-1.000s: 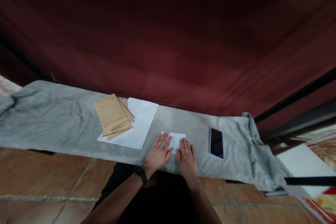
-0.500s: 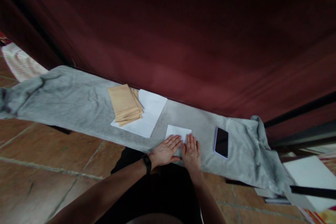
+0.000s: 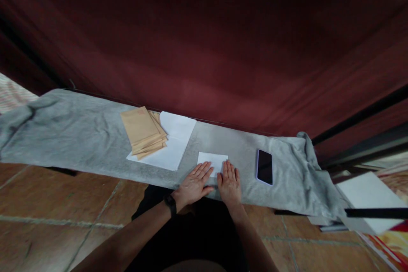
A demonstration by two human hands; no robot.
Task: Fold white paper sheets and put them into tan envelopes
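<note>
Paper (image 3: pixel 213 159) x1 under L hand (image 3: pixel 193 185), R hand (image 3: pixel 229 182).

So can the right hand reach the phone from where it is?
Probably yes. The right hand lies flat and empty on the folded white paper, and the phone lies just to its right on the grey cloth, with only bare cloth between them.
</note>
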